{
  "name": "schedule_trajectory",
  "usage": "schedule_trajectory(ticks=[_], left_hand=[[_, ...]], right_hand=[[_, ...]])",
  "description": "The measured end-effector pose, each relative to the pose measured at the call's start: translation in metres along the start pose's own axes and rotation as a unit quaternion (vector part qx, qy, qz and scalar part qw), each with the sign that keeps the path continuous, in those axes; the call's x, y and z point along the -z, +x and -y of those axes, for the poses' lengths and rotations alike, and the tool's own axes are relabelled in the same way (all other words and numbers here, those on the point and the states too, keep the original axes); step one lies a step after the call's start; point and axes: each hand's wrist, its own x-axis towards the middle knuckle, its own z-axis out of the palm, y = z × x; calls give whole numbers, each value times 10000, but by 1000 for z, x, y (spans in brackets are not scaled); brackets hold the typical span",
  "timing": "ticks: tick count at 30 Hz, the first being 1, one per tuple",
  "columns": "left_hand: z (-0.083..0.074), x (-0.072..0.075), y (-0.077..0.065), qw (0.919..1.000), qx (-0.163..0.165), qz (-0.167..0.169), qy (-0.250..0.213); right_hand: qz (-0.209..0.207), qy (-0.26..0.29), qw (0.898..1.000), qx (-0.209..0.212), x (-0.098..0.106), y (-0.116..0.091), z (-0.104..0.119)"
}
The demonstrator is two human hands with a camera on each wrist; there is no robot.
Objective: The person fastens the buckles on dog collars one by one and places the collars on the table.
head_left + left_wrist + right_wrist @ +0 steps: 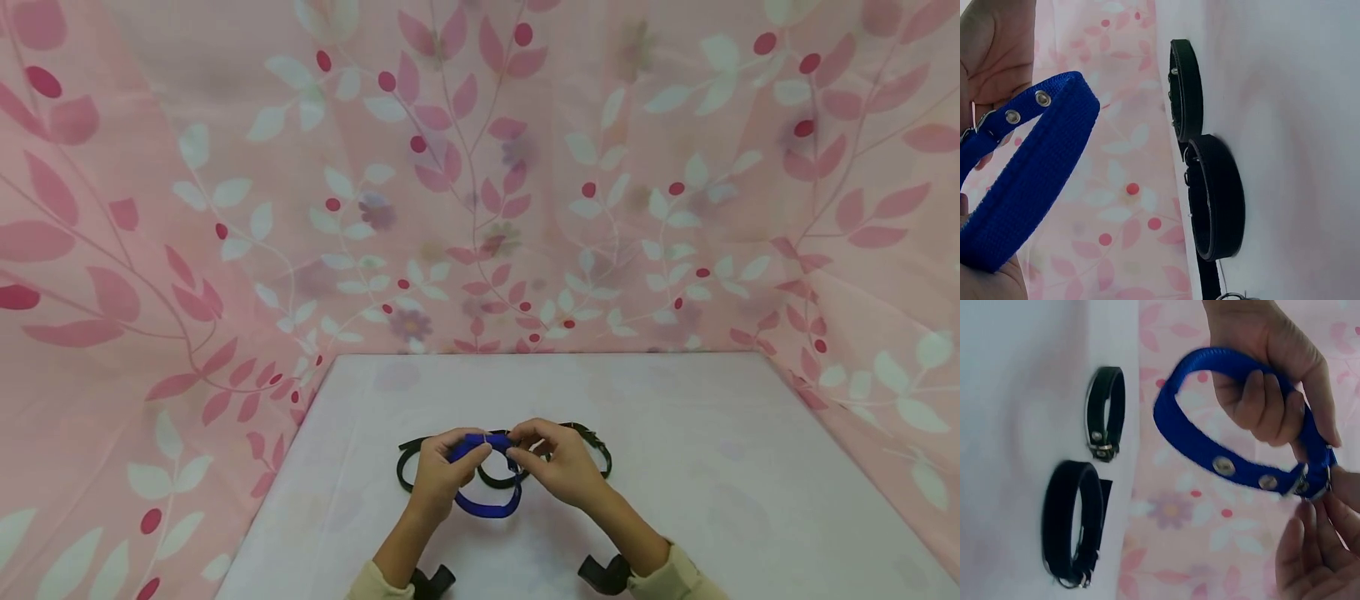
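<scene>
A blue woven collar point(487, 510) with metal eyelets and a metal buckle point(1300, 482) is held up between both hands, above the table. My left hand point(442, 475) grips the wide band, fingers curled around it. At the buckle end, my right hand point(561, 465) pinches the strap between thumb and fingers. The strap passes through the buckle, so the collar forms a loop. Fingertips partly cover the buckle. Behind it, a dark green collar point(1192, 94) and a black collar point(1227, 200) stand on edge as loops on the table.
A white-covered table point(675, 433) lies under the hands. Another dark strap point(414, 445) extends at the left, partly hidden by the left hand. Pink leaf-patterned cloth point(480, 183) hangs behind and at both sides. Black wrist devices point(604, 575) show near the sleeves.
</scene>
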Motion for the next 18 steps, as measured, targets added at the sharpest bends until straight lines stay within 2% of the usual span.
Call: schedule_trajectory(ticks=[5,8,13,16,18], left_hand=[[0,-3,-1,9999,168,18,-32],[2,-4,0,9998,156,30,-110],[4,-5,1,9996,133,127,-216],[4,-6,1,9989,-75,153,-430],[3,-8,1,9974,-249,97,-674]], right_hand=[[-570,31,9980,266,-11,-2,-1],[-735,35,9967,346,-14,-3,2],[-557,301,9965,541,-11,0,22],[-477,331,9967,574,-7,3,33],[-594,248,9967,499,-8,4,33]])
